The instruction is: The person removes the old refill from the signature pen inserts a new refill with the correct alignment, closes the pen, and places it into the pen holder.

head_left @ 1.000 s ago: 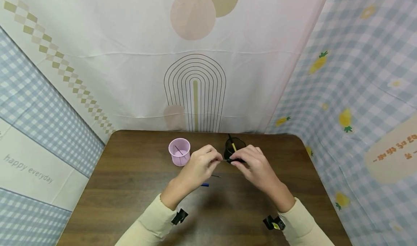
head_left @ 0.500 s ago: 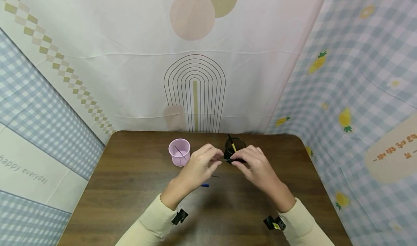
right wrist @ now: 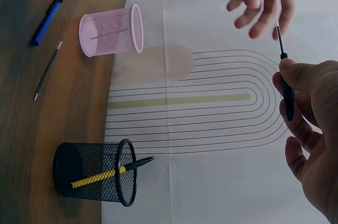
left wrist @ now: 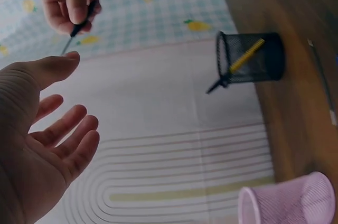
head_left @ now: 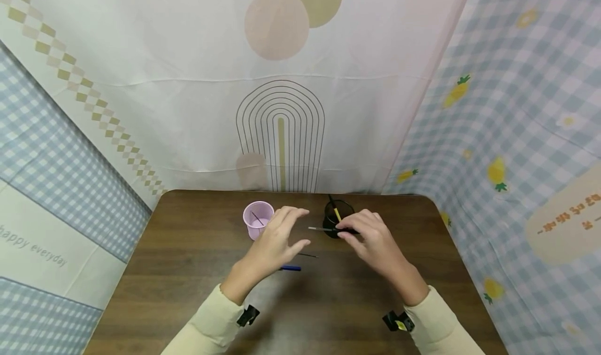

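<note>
In my right hand [head_left: 373, 240], thumb and fingers pinch a black pen barrel [right wrist: 287, 94]. A thin refill [right wrist: 280, 36] sticks out of its end and points toward my left hand [head_left: 274, 243]. That left hand has its fingers spread, thumb apart, and holds nothing. In the head view it is just left of the refill's tip. Behind the right hand stands a black mesh pen holder [right wrist: 87, 174] with a yellow and black pen [right wrist: 100, 176] leaning in it. A pink mesh pen holder [right wrist: 105, 33], behind the left hand, contains a thin dark rod [right wrist: 111, 34].
On the brown wooden table [head_left: 188, 271] lie a blue pen piece [right wrist: 47, 22] and a loose thin refill [right wrist: 47, 71], both near the left hand. Printed cloth [head_left: 202, 130] hangs along the table's back edge and at both sides.
My left hand's fingers have parted from the refill and opened, and the hand has drawn back to the left. The right hand stays nearly in place, still holding the pen barrel.
</note>
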Demonstrator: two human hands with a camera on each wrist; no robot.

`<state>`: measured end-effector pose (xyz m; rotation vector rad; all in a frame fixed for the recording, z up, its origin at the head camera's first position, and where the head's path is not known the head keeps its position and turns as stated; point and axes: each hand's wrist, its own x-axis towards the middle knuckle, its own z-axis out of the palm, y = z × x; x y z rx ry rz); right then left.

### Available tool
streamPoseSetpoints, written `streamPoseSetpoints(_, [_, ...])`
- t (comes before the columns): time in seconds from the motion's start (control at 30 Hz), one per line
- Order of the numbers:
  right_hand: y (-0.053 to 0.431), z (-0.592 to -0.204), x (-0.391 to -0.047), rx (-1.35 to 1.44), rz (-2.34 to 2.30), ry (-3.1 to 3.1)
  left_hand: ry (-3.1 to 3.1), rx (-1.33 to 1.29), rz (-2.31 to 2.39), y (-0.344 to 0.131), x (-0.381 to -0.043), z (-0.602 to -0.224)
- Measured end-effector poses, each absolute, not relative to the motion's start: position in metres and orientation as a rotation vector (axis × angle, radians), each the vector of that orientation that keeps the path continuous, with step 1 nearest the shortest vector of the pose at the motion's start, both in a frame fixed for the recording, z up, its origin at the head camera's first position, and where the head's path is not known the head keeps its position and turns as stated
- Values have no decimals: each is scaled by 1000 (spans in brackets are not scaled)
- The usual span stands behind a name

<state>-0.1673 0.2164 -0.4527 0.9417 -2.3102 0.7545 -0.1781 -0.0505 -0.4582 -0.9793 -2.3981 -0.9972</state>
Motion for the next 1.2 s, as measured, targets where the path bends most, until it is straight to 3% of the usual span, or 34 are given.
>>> streamPoseSetpoints(1.2, [226,-457,-167,904,793,-2356,-2543,-1098,-640,-80,-194,-585])
